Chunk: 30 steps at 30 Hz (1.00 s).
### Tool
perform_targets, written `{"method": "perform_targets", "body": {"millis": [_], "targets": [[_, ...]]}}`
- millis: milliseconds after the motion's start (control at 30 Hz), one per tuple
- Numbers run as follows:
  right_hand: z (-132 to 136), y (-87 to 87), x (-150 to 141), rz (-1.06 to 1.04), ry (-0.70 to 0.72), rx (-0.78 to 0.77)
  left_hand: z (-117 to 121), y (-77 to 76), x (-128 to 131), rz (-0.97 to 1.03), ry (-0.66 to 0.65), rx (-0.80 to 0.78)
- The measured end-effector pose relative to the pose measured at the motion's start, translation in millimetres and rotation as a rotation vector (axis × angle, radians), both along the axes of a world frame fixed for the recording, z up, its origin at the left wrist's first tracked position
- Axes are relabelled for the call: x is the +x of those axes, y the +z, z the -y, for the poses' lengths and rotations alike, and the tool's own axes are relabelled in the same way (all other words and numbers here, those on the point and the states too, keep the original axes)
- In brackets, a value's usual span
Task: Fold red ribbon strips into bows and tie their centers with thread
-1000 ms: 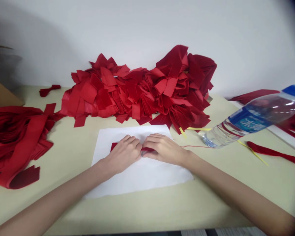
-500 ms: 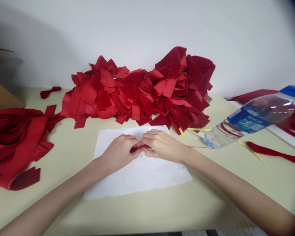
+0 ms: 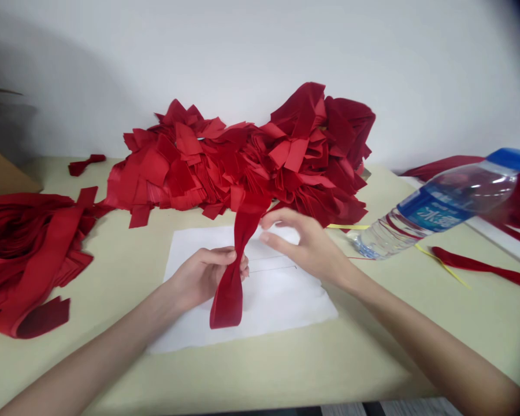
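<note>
A looped red velvet ribbon (image 3: pixel 227 303), gathered narrow at its middle like a bow, is pinched in my left hand (image 3: pixel 205 271). One end hangs toward me and the other rises toward the back of the table. My right hand (image 3: pixel 309 245) is just to the right of the ribbon's upper end, thumb and fingers apart, with nothing visible in it. Beneath both hands lies a white sheet of paper (image 3: pixel 286 312) with thin drawn lines on it.
Behind the paper a big heap of red ribbon pieces (image 3: pixel 190 167) leans along the wall. More red ribbon (image 3: pixel 39 260) is piled at the left. On the right a plastic bottle (image 3: pixel 437 205) lies tilted, near yellow strips (image 3: pixel 444 267) and a red ribbon strip (image 3: pixel 481 267).
Both hands were together over the paper, closed around the ribbon. Now the right hand has let go and moved right, and the left holds the ribbon turned lengthwise, its loops showing.
</note>
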State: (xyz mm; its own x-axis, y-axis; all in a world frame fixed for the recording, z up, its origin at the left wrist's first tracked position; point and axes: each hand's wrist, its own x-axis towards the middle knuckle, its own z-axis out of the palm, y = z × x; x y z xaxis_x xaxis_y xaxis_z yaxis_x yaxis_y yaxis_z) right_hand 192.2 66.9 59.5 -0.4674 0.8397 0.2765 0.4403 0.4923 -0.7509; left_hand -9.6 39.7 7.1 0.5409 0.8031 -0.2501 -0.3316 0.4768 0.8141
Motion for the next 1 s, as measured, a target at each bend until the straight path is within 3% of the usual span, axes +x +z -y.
{"method": "perform_targets", "body": {"millis": [100,167,300,433,567,733,800,867,933,1000], "targets": [[2,-7.9,-9,-0.099,0.234,-0.411,2,-3.8,5,-0.052,-0.017,0.018],[1,-9.6,-13,-0.204,0.257,-0.565,3,-5.4,5,-0.099,-0.066,0.014],[-6,-14.4,-12,-0.391,0.166,-0.661,3,-10.6,1,-0.049,-0.117,-0.038],[-13,-24.6,-8,-0.424,0.118,-0.708,2,-17.7,0,0.024,-0.131,-0.102],[-27,-20.7,2,-0.442,0.113,-0.655,2,-19.3,2,0.083,-0.153,-0.066],[-50,9.0,50,-0.497,-0.189,-0.281,2,-13.7,0,0.049,-0.161,0.022],[-49,13.0,75,-0.337,-0.233,-0.173,1,-11.2,0,0.043,-0.113,-0.002],[-41,6.3,95,-0.019,-0.188,-0.114,1,-8.3,1,0.040,-0.074,-0.023],[-27,-9.9,106,0.294,-0.117,-0.073,1,-5.0,2,0.045,-0.057,-0.028],[-14,-30.5,110,0.476,-0.107,-0.028,2,-2.1,3,0.044,-0.051,-0.033]]}}
